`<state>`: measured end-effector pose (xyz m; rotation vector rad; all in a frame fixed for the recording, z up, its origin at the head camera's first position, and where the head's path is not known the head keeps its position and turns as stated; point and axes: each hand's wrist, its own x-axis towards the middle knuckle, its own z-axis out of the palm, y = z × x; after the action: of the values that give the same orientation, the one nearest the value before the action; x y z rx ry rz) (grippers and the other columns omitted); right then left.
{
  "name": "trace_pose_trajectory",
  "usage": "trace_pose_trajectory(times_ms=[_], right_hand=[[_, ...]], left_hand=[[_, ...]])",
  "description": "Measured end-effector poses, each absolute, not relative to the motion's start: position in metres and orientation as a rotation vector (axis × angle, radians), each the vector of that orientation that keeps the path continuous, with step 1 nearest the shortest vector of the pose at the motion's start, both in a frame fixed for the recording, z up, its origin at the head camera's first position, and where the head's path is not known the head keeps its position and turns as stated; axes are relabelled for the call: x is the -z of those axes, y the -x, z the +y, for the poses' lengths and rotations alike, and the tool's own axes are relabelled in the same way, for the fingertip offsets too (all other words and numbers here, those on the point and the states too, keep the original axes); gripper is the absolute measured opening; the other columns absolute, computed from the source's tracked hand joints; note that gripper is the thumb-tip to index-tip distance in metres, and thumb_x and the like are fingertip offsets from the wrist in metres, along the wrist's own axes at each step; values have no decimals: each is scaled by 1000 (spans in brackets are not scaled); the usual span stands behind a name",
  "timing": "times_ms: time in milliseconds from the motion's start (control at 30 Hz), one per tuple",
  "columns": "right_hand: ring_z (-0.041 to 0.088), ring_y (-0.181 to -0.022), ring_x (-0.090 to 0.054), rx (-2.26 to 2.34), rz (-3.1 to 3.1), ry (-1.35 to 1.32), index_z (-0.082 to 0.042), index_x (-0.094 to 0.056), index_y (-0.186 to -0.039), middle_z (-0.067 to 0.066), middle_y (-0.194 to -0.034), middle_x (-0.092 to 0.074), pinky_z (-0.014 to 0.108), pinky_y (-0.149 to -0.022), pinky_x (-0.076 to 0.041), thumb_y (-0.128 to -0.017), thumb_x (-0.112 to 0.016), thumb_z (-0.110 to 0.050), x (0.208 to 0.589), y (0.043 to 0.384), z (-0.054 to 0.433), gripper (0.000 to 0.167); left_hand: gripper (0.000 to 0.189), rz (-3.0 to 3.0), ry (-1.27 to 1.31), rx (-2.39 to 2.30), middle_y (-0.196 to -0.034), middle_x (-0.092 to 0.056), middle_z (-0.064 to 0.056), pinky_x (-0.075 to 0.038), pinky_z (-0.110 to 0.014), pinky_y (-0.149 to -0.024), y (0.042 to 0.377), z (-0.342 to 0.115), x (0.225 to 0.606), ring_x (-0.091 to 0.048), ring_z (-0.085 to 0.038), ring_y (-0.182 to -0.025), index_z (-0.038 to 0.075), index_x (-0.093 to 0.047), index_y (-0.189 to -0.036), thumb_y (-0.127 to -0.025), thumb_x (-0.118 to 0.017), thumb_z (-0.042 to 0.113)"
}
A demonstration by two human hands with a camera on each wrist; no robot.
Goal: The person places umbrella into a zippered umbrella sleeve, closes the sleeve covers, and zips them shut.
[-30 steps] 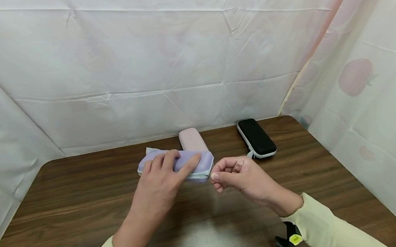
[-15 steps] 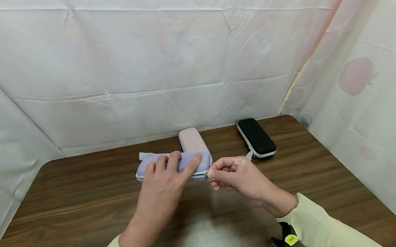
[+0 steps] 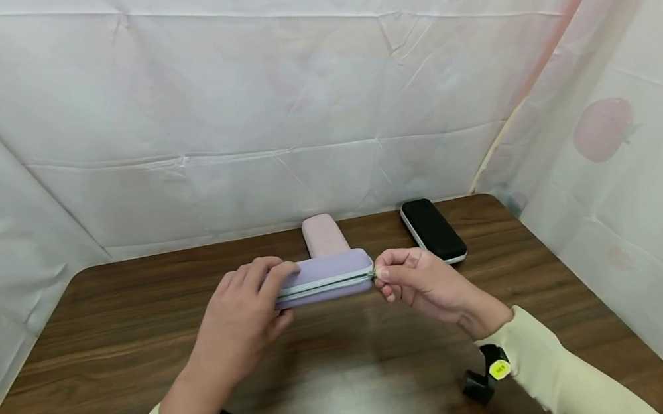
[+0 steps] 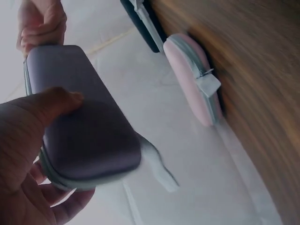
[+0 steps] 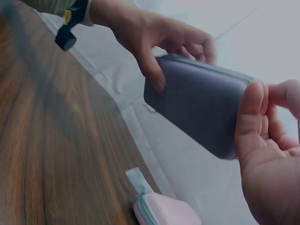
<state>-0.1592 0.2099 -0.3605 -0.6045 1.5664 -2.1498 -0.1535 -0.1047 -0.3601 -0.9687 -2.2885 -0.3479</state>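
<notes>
A purple zippered case (image 3: 337,266) is held above the table, its pale zipper side turned toward me. My left hand (image 3: 243,315) grips its left end, thumb on one face and fingers on the other, as the left wrist view shows. At the case's right end my right hand (image 3: 429,284) pinches what looks like the zipper pull, mostly hidden by the fingertips. A dark line runs between the zipper bands (image 3: 327,287); how far they are parted I cannot tell. From the other end of the case hangs a pale fabric strap (image 4: 159,164).
Behind the purple case a pink case (image 3: 325,234) lies on the brown wooden table (image 3: 140,332). A black case (image 3: 432,230) with a white zipper band lies further right. White sheeting (image 3: 238,109) hangs along the table's back and sides.
The purple case has risen off the table and tipped so its zipper faces me. My left hand has shifted from its top to its left end; my right hand still pinches at its right end.
</notes>
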Motion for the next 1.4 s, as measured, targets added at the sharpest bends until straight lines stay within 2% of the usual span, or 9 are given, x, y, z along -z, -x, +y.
trace_pose_trajectory(times_ms=[300, 467, 567, 800, 1133, 1400], right_hand=[[6, -75, -61, 2176, 1497, 635, -11, -67, -97, -1, -89, -66, 18, -69, -52, -104, -51, 0, 364, 169, 224, 21], [5, -76, -62, 2171, 1501, 625, -11, -68, -96, -1, -90, -67, 17, -69, -52, -105, -50, 1, 364, 171, 226, 23], [6, -77, -62, 2165, 1511, 628, -10, -68, -97, 0, -90, -67, 17, -70, -53, -105, -50, 0, 362, 171, 227, 22], [7, -81, -63, 2166, 1559, 635, -7, -67, -100, 3, -93, -67, 19, -73, -54, -105, -52, 0, 361, 167, 227, 17], [12, -81, -64, 2112, 1896, 517, 1, -67, -101, 10, -91, -68, 28, -76, -59, -100, -64, -3, 353, 159, 216, 5], [15, -82, -66, 2091, 1985, 491, 5, -66, -102, 11, -91, -69, 33, -78, -61, -99, -66, -3, 347, 157, 208, 9]], left_hand=[[73, -2225, 1082, 557, -126, -60, -7, -51, -53, -92, 156, -116, 362, -62, -30, -109, 12, -57, -131, -69, -93, 4], [70, -2190, 1121, 565, -125, -59, -10, -52, -51, -94, 154, -117, 360, -59, -31, -110, 12, -59, -131, -70, -93, 5], [71, -2179, 1128, 558, -124, -58, -11, -55, -48, -91, 151, -117, 358, -59, -31, -109, 14, -62, -130, -68, -96, 6], [71, -2133, 1126, 493, -123, -60, -13, -54, -50, -91, 148, -115, 353, -61, -33, -106, 15, -65, -128, -66, -97, 7], [74, -2016, 1127, 366, -117, -64, -12, -56, -53, -80, 147, -106, 346, -63, -36, -100, 18, -67, -127, -61, -99, 10], [69, -1990, 1121, 319, -117, -64, -11, -56, -51, -83, 147, -97, 341, -63, -35, -99, 17, -68, -126, -65, -98, 11]])
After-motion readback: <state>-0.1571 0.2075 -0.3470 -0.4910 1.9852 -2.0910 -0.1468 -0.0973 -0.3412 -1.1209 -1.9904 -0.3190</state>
